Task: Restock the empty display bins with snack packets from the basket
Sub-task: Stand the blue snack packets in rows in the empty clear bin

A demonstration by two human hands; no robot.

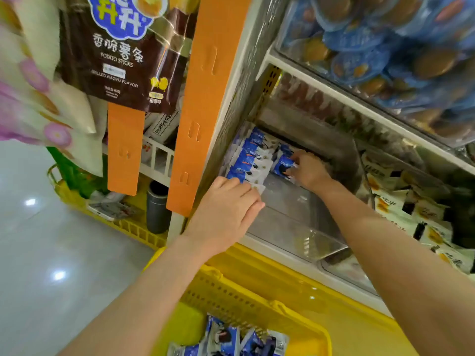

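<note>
One row stands in the bin; your right hand grips another packet, your left hand rests flat, and the basket holds more.

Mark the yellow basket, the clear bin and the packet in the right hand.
yellow basket (pixel 231 296): head view, perforated wall.
clear bin (pixel 290 209): head view, bare floor.
packet (pixel 282 165): head view, blue front.

Basket: near side cut off by bottom edge.
Basket packets: lower parts out of frame, print blurred.
Row of packets: nearest end covered by left hand.
Blue packet: partly hidden by right hand.
Potato sticks bag: top cut off.
Flowered bag: blurred.
</note>
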